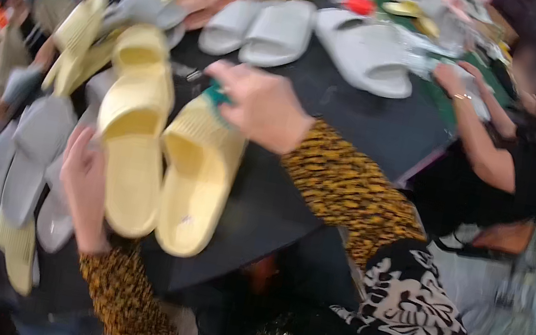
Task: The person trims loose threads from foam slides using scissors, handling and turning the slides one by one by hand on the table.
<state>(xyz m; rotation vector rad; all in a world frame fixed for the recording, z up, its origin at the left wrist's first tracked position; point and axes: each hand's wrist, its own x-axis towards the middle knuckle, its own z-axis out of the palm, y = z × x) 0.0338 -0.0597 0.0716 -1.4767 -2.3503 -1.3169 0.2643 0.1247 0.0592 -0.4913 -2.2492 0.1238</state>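
A pair of yellow slippers lies side by side in front of me, the left slipper [130, 179] and the right slipper [197, 184], toes pointing away. My right hand [264, 106] is closed over the toe of the right slipper, around a small green tool [217, 95] with a metal tip; its exact kind is blurred. Beside the left slipper's outer edge is my left hand [84, 174], fingers loosely extended and nothing visible in them. Another yellow slipper [140, 48] sits beyond the left one, touching or overlapping its toe.
Grey slippers [35, 155] pile up at the left, with more yellow slippers [76, 37] behind. White slippers [279, 33] stand along the far side of the black table [276, 205]. On the right, a co-worker [487, 142] in black handles a pale item. A red cap [360, 5] shows at the back.
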